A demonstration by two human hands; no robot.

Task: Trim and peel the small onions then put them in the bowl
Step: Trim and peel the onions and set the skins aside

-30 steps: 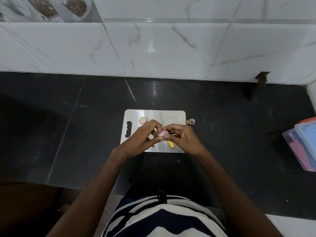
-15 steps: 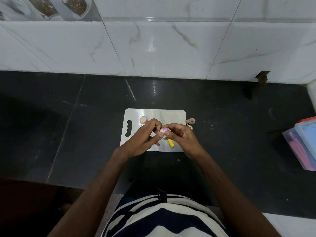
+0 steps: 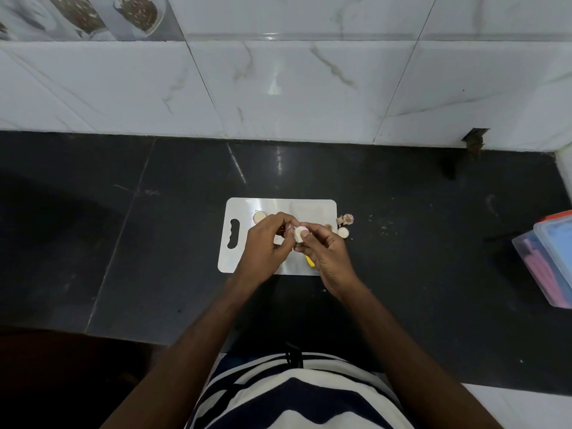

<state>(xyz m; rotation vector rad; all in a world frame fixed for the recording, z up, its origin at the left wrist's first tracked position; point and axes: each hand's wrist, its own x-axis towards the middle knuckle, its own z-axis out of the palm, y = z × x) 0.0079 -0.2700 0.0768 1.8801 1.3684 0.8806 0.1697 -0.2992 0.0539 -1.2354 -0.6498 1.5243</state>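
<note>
L to R: left hand (image 3: 266, 243) pinches skin at the small onion (image 3: 299, 235); right hand (image 3: 325, 252) grips it w/ fingertips above the cutting board (image 3: 278, 205). Prob light, firm, slick once peeled, so hold by trimmed ends.

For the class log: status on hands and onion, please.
Left hand and right hand both pinching one onion above the cutting board. Peeling underway. No bowl in view.

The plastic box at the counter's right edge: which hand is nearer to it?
Right. The right hand is over the board's right half, on the side toward the box; the left hand sits farther left. Both are far from it.
</note>
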